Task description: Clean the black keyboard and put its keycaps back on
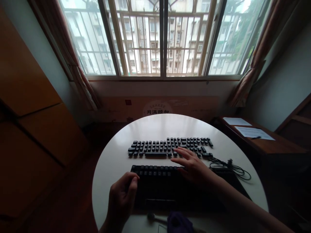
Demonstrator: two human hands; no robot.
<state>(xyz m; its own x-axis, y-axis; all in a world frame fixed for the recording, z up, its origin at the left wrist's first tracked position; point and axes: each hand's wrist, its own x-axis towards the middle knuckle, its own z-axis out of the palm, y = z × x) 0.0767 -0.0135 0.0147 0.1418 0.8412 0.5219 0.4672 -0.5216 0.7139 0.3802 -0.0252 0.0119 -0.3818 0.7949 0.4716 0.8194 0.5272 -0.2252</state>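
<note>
A black keyboard frame (170,191) lies on the round white table (114,158), with keycaps only along its top rows. Behind it, several loose black keycaps (160,147) are laid out in rows like a keyboard. My left hand (121,197) rests curled at the frame's left edge, fingers bent against it. My right hand (191,165) reaches over the frame's top edge, fingers stretched toward the loose keycaps near the right of the rows. It holds nothing that I can see.
A black cable (230,166) coils to the right of the keyboard. A purple object (179,223) and a small tool (153,217) lie at the table's near edge. A wooden side desk with papers (252,132) stands on the right. A barred window (162,35) is ahead.
</note>
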